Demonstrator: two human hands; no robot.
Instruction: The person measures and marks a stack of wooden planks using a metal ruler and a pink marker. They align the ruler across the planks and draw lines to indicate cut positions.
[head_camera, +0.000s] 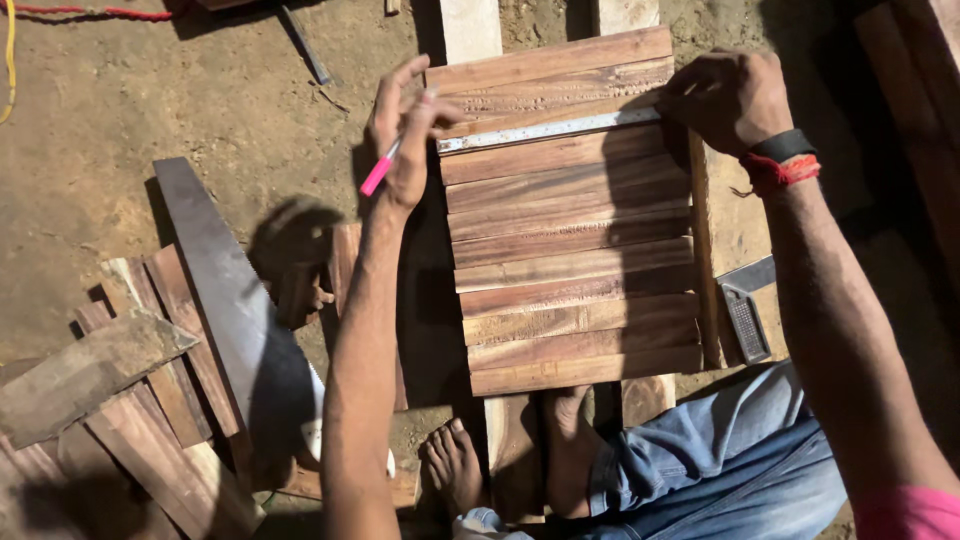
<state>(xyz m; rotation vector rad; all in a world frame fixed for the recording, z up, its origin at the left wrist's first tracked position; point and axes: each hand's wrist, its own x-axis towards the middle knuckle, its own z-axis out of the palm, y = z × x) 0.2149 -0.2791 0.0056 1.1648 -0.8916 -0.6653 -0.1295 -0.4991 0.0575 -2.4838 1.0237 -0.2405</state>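
Observation:
A row of brown wooden slats lies side by side on two pale rails on the dirt ground. A metal ruler rests across the upper slats. My left hand holds a pink pen at the ruler's left end, at the slats' left edge. My right hand presses down on the ruler's right end, at the slats' right edge. My bare feet rest at the near end of the rails.
A handsaw lies on the ground to the left, over a pile of loose wood offcuts. A metal try square sits right of the slats. A red cord runs along the top left.

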